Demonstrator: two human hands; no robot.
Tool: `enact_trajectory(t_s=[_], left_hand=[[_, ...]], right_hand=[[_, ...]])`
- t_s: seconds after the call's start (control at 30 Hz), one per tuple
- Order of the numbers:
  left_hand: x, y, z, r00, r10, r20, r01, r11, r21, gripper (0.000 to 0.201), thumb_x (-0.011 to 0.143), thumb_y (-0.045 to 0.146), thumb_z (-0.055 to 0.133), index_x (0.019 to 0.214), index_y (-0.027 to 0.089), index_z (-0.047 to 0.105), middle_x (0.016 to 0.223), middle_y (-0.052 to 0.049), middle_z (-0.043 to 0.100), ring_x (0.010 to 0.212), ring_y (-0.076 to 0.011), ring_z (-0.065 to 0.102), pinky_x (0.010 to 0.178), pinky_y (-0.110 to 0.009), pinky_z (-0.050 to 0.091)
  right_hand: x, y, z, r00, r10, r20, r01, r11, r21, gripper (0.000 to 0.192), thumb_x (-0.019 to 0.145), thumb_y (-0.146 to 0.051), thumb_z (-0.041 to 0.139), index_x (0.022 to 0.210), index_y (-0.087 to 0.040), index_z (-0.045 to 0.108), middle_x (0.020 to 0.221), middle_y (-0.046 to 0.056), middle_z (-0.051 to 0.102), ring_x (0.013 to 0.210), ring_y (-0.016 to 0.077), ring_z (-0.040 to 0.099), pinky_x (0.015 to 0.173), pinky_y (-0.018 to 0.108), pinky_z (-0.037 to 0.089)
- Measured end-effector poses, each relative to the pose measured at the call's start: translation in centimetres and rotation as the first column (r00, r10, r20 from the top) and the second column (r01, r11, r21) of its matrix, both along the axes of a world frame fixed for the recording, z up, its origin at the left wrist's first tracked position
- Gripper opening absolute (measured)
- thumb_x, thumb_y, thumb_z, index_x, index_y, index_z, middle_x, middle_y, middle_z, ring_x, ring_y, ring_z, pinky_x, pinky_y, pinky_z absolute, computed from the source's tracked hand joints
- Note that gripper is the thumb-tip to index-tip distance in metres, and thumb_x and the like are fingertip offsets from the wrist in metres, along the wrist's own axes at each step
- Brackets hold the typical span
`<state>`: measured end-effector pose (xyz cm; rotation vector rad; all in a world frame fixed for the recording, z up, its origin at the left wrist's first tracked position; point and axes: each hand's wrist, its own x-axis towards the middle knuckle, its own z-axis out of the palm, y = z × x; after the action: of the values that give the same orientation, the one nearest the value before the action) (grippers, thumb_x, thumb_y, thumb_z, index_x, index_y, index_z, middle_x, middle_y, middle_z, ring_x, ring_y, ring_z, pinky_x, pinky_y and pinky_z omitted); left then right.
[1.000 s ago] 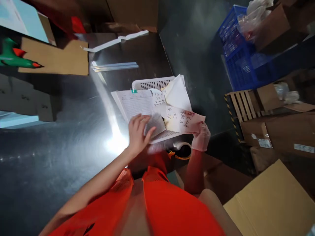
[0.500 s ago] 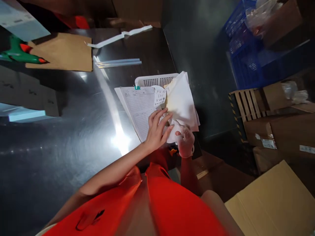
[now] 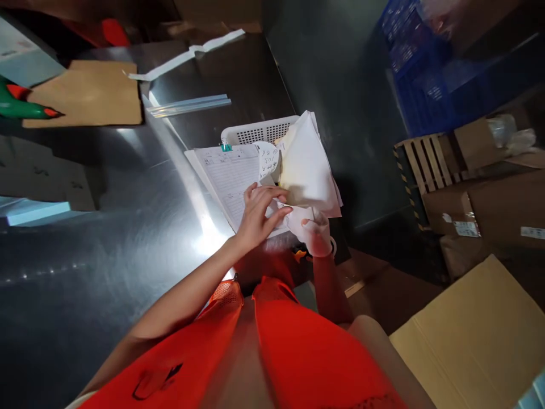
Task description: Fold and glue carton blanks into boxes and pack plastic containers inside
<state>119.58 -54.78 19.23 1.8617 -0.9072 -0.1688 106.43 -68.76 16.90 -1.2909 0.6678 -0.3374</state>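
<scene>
My right hand (image 3: 318,234), in a thin white glove with the thumb tip showing, is closed on a crumpled white piece (image 3: 298,220); whether it is paper or cloth I cannot tell. At that piece's left end, the thumb and curled fingers of my bare left hand (image 3: 259,213) come together on it. Both hands are over the near edge of a white perforated basket (image 3: 251,133). A lined form with handwriting (image 3: 225,173), held by a teal binder clip (image 3: 226,146), lies there beside white sheets (image 3: 307,165) and a curled handwritten label (image 3: 269,159).
On the shiny dark table (image 3: 140,250) lie clear plastic strips (image 3: 191,105), a white paper strip (image 3: 187,55), flat cardboard (image 3: 97,94) and a green-and-orange tool (image 3: 25,108). Orange-handled scissors (image 3: 300,254) are below my right hand. Blue crates (image 3: 438,96) and cartons (image 3: 502,221) stand right.
My left thumb and fingers have drawn closer together on the white piece. It is now bunched near my right hand rather than spread flat. The whole view has shifted slightly.
</scene>
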Motion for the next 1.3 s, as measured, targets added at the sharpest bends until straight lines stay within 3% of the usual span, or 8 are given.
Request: enact_trajectory(t_s=[0.07,0.13,0.4,0.57,0.8,1.03,1.17,1.3], left_hand=[[-1.4,0.7,-0.3,0.976,0.183,0.119,-0.183,0.983,-0.010,0.040,0.097,0.064,0.066,0.096,0.025,0.076,0.095,-0.005,0.078,0.106,-0.0283,0.070,0.119,-0.054,0.036],[-2.6,1.2,-0.4,0.956,0.249,0.156,-0.254,0.967,0.009,0.038,0.097,0.062,0.068,0.088,0.026,0.076,0.089,-0.004,0.079,0.098,-0.0270,0.070,0.113,-0.051,0.041],[-3.9,1.2,-0.1,0.936,0.279,-0.213,-0.275,0.960,0.049,0.032,0.099,0.055,0.070,0.095,0.026,0.083,0.097,-0.004,0.084,0.096,-0.0243,0.075,0.101,-0.044,0.053],[-3.6,1.9,-0.2,0.948,0.243,-0.208,-0.242,0.970,0.030,0.030,0.100,0.051,0.068,0.094,0.027,0.085,0.099,-0.005,0.085,0.099,-0.0247,0.076,0.109,-0.049,0.050],[-3.8,2.6,-0.7,0.968,0.249,0.007,-0.249,0.965,0.084,0.029,0.105,0.043,0.059,0.100,0.027,0.083,0.098,-0.003,0.084,0.102,-0.0227,0.075,0.124,-0.054,0.038],[-4.1,2.9,-0.7,0.919,0.308,-0.248,-0.311,0.950,0.025,0.029,0.103,0.044,0.062,0.094,0.025,0.082,0.099,-0.003,0.084,0.102,-0.0207,0.076,0.123,-0.050,0.043],[-4.1,3.0,-0.8,0.900,0.306,-0.310,-0.329,0.944,-0.021,0.020,0.094,0.044,0.075,0.095,0.026,0.084,0.100,-0.002,0.085,0.100,-0.0201,0.078,0.123,-0.047,0.044],[-3.9,3.2,-1.2,0.875,0.349,-0.335,-0.372,0.928,-0.006,0.019,0.088,0.043,0.082,0.085,0.024,0.082,0.092,-0.002,0.084,0.093,-0.0204,0.077,0.120,-0.047,0.047]], right_hand=[[0.4,1.0,-0.8,0.999,-0.044,-0.009,0.044,0.999,-0.018,0.025,0.075,-0.042,0.065,0.088,-0.021,0.069,0.082,0.003,0.075,0.069,0.0186,0.068,0.064,0.031,0.060],[0.6,1.7,-1.1,0.998,-0.067,-0.018,0.066,0.997,-0.047,0.023,0.074,-0.040,0.064,0.087,-0.022,0.070,0.082,0.003,0.075,0.067,0.0184,0.067,0.061,0.031,0.059],[0.9,2.2,-0.4,0.999,0.022,-0.023,-0.029,0.921,-0.389,0.021,0.073,-0.030,0.067,0.091,-0.027,0.077,0.099,0.002,0.082,0.092,0.0241,0.076,0.094,0.037,0.063],[0.9,2.4,-0.5,0.994,0.106,-0.013,-0.105,0.944,-0.312,0.027,0.083,-0.035,0.066,0.104,-0.026,0.079,0.101,0.003,0.083,0.091,0.0224,0.077,0.086,0.033,0.064],[0.5,2.9,-1.6,0.984,0.147,0.101,-0.105,0.935,-0.340,0.025,0.088,-0.031,0.066,0.109,-0.025,0.079,0.111,0.002,0.081,0.101,0.0203,0.076,0.094,0.031,0.060],[0.4,3.7,-3.0,0.999,0.022,0.043,-0.007,0.943,-0.333,0.024,0.089,-0.039,0.063,0.102,-0.021,0.074,0.092,0.003,0.078,0.084,0.0200,0.071,0.080,0.031,0.061],[0.7,3.5,-2.1,0.993,0.082,0.080,-0.047,0.929,-0.367,0.024,0.088,-0.038,0.065,0.103,-0.021,0.073,0.104,0.005,0.078,0.097,0.0200,0.072,0.091,0.031,0.060],[1.0,3.8,-1.3,0.978,0.146,0.145,-0.067,0.892,-0.447,0.014,0.089,-0.033,0.064,0.085,-0.020,0.066,0.103,0.006,0.075,0.095,0.0173,0.070,0.090,0.029,0.057]])
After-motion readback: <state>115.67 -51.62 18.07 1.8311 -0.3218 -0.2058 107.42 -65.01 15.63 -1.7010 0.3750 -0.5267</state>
